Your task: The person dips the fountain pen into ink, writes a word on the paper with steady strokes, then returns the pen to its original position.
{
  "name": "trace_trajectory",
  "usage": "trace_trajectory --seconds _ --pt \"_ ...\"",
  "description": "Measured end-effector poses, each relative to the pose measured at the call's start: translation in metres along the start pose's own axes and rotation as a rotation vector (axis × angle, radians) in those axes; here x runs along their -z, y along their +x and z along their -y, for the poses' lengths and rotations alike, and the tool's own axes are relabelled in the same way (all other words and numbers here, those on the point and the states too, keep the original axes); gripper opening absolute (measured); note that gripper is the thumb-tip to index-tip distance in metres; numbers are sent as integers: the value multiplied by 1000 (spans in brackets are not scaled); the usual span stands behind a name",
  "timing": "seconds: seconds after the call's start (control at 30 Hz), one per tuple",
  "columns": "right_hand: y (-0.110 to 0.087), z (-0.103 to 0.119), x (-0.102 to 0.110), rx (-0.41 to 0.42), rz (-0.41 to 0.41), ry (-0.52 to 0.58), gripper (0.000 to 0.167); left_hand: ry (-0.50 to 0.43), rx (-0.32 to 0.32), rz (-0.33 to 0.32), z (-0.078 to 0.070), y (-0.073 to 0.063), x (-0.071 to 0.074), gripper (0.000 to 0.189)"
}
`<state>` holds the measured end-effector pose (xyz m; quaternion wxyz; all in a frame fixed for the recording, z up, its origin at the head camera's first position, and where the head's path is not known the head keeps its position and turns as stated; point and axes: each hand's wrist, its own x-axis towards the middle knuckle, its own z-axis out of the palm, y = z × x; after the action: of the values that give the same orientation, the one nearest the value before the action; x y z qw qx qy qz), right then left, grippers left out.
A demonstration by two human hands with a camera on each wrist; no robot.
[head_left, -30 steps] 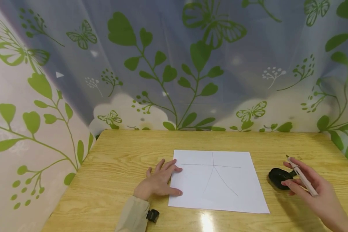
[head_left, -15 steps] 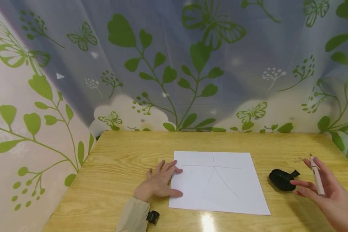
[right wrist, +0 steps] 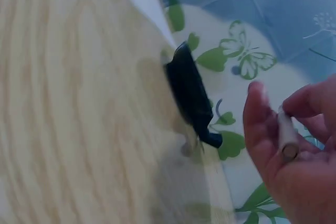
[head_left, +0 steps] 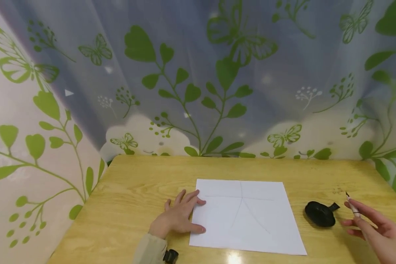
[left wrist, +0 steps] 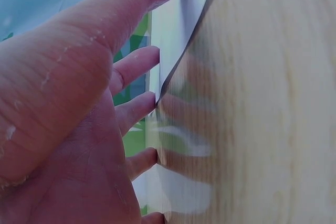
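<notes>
My left hand rests with spread fingers over the left edge of a white sheet of paper, thumb and fingertips on it. Thin lines on the sheet form a cross with two slanting legs below. To the right of the sheet, my right hand holds a slim pale pen between thumb and fingers, its dark pointed tip facing away from me. The right wrist view shows the pen's blunt rear end. Just left of that hand, a black dish with a short handle stands apart from the fingers.
The wooden table reaches back to a blue and white curtain printed with green leaves and butterflies. Small dark specks mark the wood beyond the dish. A black strap piece sits at the left wrist, by the beige sleeve.
My right hand has moved right with the pen, from over the black dish to beside it, and the pen now leans forward. The left hand stays on the sheet. The head view tilted slightly up.
</notes>
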<state>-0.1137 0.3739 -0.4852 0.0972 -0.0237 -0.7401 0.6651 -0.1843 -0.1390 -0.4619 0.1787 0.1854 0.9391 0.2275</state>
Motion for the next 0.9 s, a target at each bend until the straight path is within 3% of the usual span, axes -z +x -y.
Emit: trace_trajectory --seconds 0.13,0.2,0.33,0.47,0.7,0.9 --pt "5 1 -7 -14 -68 -385 33 -9 1 -4 -1 -2 -1 70" --pt "9 3 -10 -66 -98 -589 36 -19 3 -7 -1 -3 -1 70" --pt "16 9 -9 -185 -107 -775 50 -32 -2 -13 -1 -4 -2 69" --pt "21 12 -4 -217 -83 -872 56 -32 -14 -19 -2 -3 -2 70" --pt "26 10 -1 -68 -21 -949 41 -19 -38 -29 -3 -2 0 70" --pt "28 11 -2 -19 23 -977 33 -9 -52 -38 -2 -3 1 71"
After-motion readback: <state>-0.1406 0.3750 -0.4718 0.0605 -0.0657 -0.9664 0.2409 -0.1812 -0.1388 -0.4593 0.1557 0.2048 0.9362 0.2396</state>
